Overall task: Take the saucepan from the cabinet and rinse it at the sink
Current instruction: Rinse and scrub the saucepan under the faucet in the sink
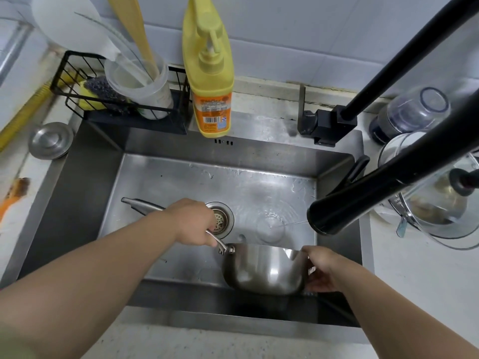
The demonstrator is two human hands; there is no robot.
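A steel saucepan point(264, 269) is tipped on its side over the near part of the steel sink point(85, 193), its rounded outer wall towards me. My left hand point(193, 221) is closed around its long metal handle, which runs up and left from the pan. My right hand point(322, 270) grips the pan's right rim, fingers under the edge. The black faucet spout point(344, 211) hangs over the sink's right side, and a thin stream of water falls from it onto the sink floor, making ripples beside the drain strainer point(220, 220).
A yellow dish soap pump bottle point(210, 81) stands at the sink's back edge. A black wire caddy point(103, 99) holds a scrubber and a utensil cup. A round steel lid point(50, 139) lies at the left. A glass pot lid point(435, 198) and jars sit on the right counter.
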